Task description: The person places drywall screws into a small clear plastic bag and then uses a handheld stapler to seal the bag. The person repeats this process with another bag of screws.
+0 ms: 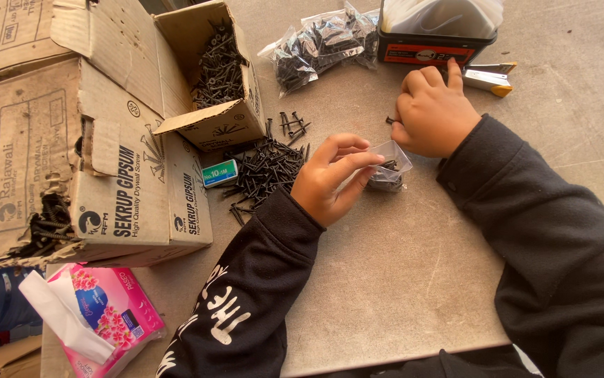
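My left hand (333,178) pinches the rim of a small clear plastic bag (390,166) that has a few black screws in its bottom. My right hand (433,112) is closed just above the bag, and the tip of a black screw (390,120) sticks out at its left side. A loose heap of black screws (267,168) lies on the grey tabletop to the left of my left hand. Both arms wear black sleeves, the left one with white print.
A small open carton of screws (221,66) sits on larger torn cardboard boxes (99,154) at left. Filled clear bags of screws (323,42) lie at the top, beside a black container (431,35) and a yellow-tipped stapler (489,78). A pink tissue pack (106,308) lies bottom left.
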